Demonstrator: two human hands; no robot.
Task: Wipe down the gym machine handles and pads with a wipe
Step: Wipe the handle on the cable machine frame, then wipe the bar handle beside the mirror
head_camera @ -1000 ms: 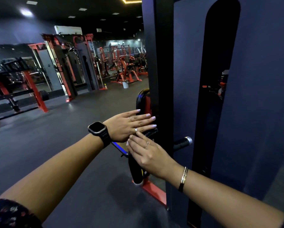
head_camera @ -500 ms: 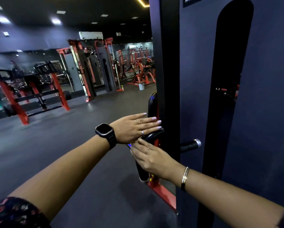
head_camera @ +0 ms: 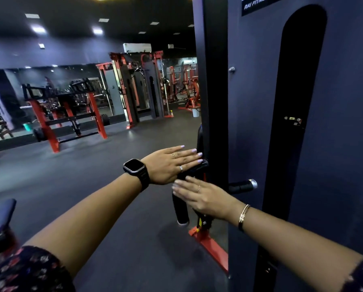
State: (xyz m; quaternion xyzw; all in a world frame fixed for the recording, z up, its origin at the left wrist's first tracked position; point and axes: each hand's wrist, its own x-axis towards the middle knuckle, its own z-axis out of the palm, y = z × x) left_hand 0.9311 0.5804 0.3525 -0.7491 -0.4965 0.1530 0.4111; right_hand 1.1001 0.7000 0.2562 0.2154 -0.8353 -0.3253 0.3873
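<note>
Both hands sit almost where they were a moment ago, but the head has turned a little. A blue pad (head_camera: 1,213) now peeks in at the bottom left, and the small blue bit that showed under the hands is gone from sight. Seen from the head camera, the left hand (head_camera: 172,164) is flat, with its fingers (head_camera: 189,155) straight and close together, pointing right at the tall dark machine frame (head_camera: 214,102). Its fingertips lie on or just above the short black handle (head_camera: 195,168); I cannot tell if they touch. That handle slants up to the right into the frame. The right hand (head_camera: 203,200) is flat too, with its fingers straight and a bit spread, pointing left. It is just below the left hand and not touching it. Under it hangs a long black grip (head_camera: 181,211), which runs mostly up and down toward the floor (head_camera: 113,186). The right hand is nearer to that grip and looks best placed to slide down along it. A silver-tipped handle (head_camera: 242,185) sticks out level on the other side of the frame. No wipe can be seen; one may hide under a palm, but I cannot tell. Left of the grips is open floor with lots of room. On the right the frame stands close, so moves that way are tight.
</note>
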